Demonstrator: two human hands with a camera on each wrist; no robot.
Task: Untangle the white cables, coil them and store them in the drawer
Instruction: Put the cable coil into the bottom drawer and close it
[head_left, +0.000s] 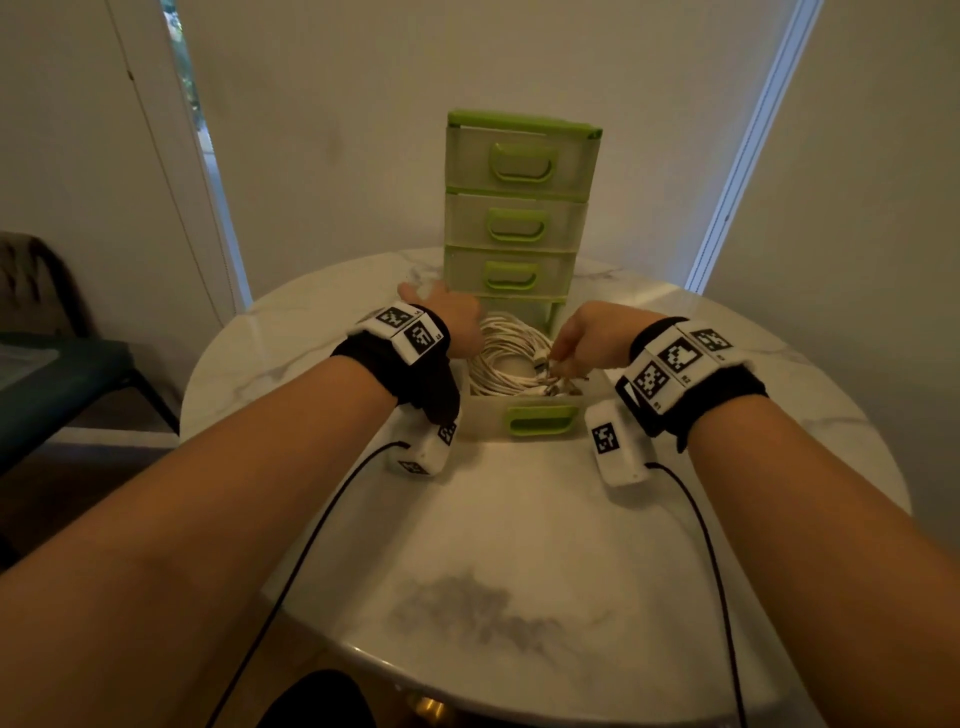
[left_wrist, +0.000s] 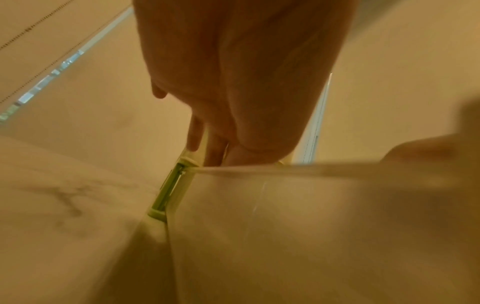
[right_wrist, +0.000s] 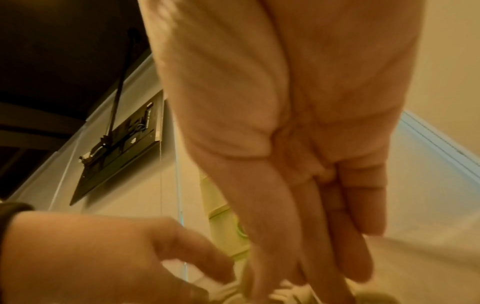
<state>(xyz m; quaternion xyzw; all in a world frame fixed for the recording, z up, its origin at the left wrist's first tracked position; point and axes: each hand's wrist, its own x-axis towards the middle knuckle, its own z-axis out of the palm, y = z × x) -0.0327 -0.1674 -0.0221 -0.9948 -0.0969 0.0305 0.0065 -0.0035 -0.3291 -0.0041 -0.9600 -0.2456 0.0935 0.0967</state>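
near frame centre, the coiled white cables (head_left: 511, 358) already lie in the open drawer (head_left: 540, 418); tidying ends and closing it looks left. the right hand (head_left: 587, 338) appears to pinch cable ends, fingers bent down into the coil. the left hand (head_left: 454, 317) rests at the coil's far left edge, and i cannot tell whether it grips.

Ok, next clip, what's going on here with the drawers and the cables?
A person is putting a bundle of coiled white cables into the pulled-out bottom drawer of a small green drawer unit on a round marble table. The right hand is at the connector ends, fingers pointing down into the drawer. The left hand is at the coil's left side, its exact grip unclear. The cables already lie inside the drawer, which is open; the three drawers above are closed.
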